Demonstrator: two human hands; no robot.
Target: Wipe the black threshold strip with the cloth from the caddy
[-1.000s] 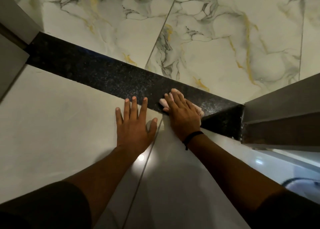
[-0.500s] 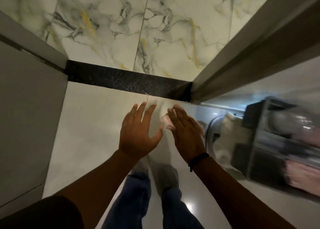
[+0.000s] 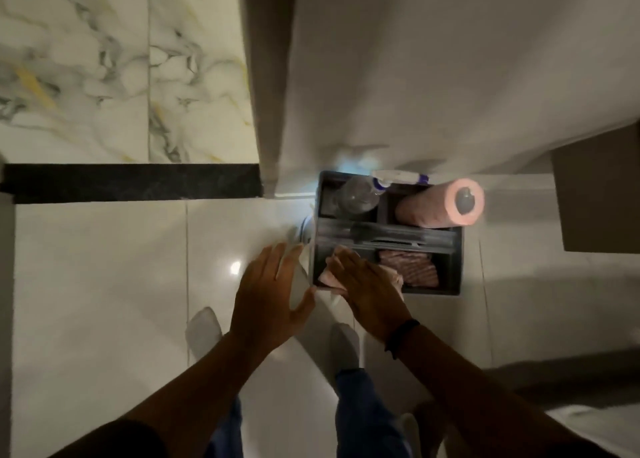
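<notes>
The black threshold strip (image 3: 135, 182) runs across the floor at the left, with nothing on it. A grey caddy (image 3: 450, 277) stands on the pale tiles to its right. My right hand (image 3: 367, 287) is over the caddy's near left compartment, fingers flat on the pink cloth (image 3: 327, 277), whose edges stick out from under the palm. My left hand (image 3: 270, 298) hovers just left of the caddy, fingers spread and holding nothing.
The caddy also holds a clear spray bottle (image 3: 360, 194), a pink paper roll (image 3: 440, 203) and a folded striped cloth (image 3: 408, 267). A door frame (image 3: 266, 83) and wall rise behind it. My feet (image 3: 204, 329) stand on the glossy tiles.
I have stood up and turned right. My right hand carried the cloth off the strip and over to the caddy; my left hand lifted off the floor.
</notes>
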